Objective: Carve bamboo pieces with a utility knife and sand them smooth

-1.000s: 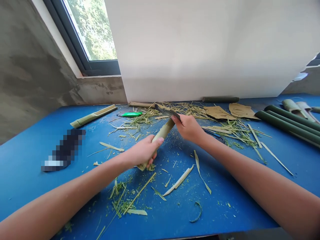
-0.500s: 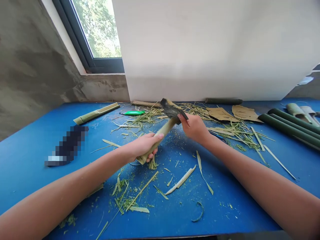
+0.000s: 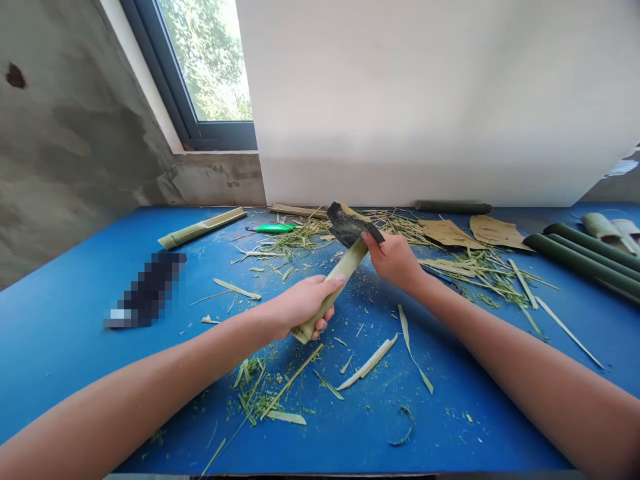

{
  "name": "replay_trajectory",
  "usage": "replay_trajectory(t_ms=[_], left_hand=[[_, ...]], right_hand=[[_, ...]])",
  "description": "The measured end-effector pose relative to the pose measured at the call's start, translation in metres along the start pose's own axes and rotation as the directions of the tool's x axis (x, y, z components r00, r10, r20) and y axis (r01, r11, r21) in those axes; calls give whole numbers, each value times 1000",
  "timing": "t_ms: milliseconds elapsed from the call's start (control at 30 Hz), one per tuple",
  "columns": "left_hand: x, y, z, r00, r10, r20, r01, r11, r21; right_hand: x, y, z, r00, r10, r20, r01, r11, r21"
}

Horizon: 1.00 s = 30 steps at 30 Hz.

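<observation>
My left hand (image 3: 319, 303) is closed around the lower part of a pale, peeled bamboo piece (image 3: 354, 261), which slants up and away to the right above the table. At its far end, my right hand (image 3: 393, 257) pinches a folded sheet of sandpaper (image 3: 350, 229), dark grit on one face and tan backing on the other. The sandpaper lies against the top of the bamboo and hides its tip. Beneath both hands, bamboo shavings (image 3: 370, 363) and fine dust are scattered over the blue table (image 3: 200, 393).
A split bamboo length (image 3: 203, 227) and a green-handled tool (image 3: 275, 228) lie at the back left. Dark green bamboo tubes (image 3: 585, 263) rest on the right, near brown sheets (image 3: 495, 231). A blurred-out dark object (image 3: 150, 290) is on the left. A white board (image 3: 425, 100) stands behind.
My left hand and the bamboo's near end have moved slightly right. The sandpaper stays at the far end in my right hand. The whole view has shifted a little.
</observation>
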State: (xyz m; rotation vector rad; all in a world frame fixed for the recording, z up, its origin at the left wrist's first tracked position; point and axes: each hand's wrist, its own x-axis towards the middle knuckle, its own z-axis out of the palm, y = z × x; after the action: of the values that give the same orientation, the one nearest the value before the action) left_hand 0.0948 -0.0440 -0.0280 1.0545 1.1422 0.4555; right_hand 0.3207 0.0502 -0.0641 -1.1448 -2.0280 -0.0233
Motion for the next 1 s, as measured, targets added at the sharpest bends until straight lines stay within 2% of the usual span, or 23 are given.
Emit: replay_trajectory(t_ms=[100, 167, 267, 400, 467, 500, 567, 600, 633, 700, 867, 1000], left_hand=[[-1, 3, 3, 998, -22, -59, 16, 995, -100], [-1, 4, 3, 998, -49, -49, 43, 991, -123], [0, 2, 2, 999, -35, 6, 36, 999, -17], [6, -2, -5, 989, 99, -107, -79, 981, 180], [8, -1, -9, 984, 130, -122, -98, 965, 245], [9, 0, -11, 985, 133, -106, -101, 958, 267], [9, 3, -15, 986, 136, -100, -102, 951, 290], [9, 5, -17, 982, 143, -123, -103, 952, 289], [9, 6, -19, 975, 154, -161, -104, 953, 284], [7, 6, -20, 959, 180, -218, -108, 946, 306], [4, -4, -13, 976, 214, -31, -179, 880, 439], [7, -4, -18, 968, 221, -116, -146, 880, 452]], right_hand=[[0, 1, 0, 1000, 3, -27, -3, 1000, -11], [-1, 1, 1, 1000, 22, -21, -22, 1000, 16], [-1, 2, 3, 995, 96, -24, -94, 992, 86], [2, 6, 6, 974, 222, -32, -215, 966, 145], [4, 6, 8, 939, 342, 28, -330, 878, 347], [6, 6, 9, 910, 405, 83, -392, 782, 484], [8, 3, 11, 844, 499, 199, -478, 530, 701], [9, 1, 12, 819, 526, 231, -492, 435, 754], [9, -1, 12, 802, 544, 246, -496, 378, 782], [9, -4, 13, 789, 567, 239, -491, 346, 800], [8, -8, 12, 760, 602, 246, -521, 339, 783], [10, -15, 8, 739, 611, 283, -508, 231, 830]])
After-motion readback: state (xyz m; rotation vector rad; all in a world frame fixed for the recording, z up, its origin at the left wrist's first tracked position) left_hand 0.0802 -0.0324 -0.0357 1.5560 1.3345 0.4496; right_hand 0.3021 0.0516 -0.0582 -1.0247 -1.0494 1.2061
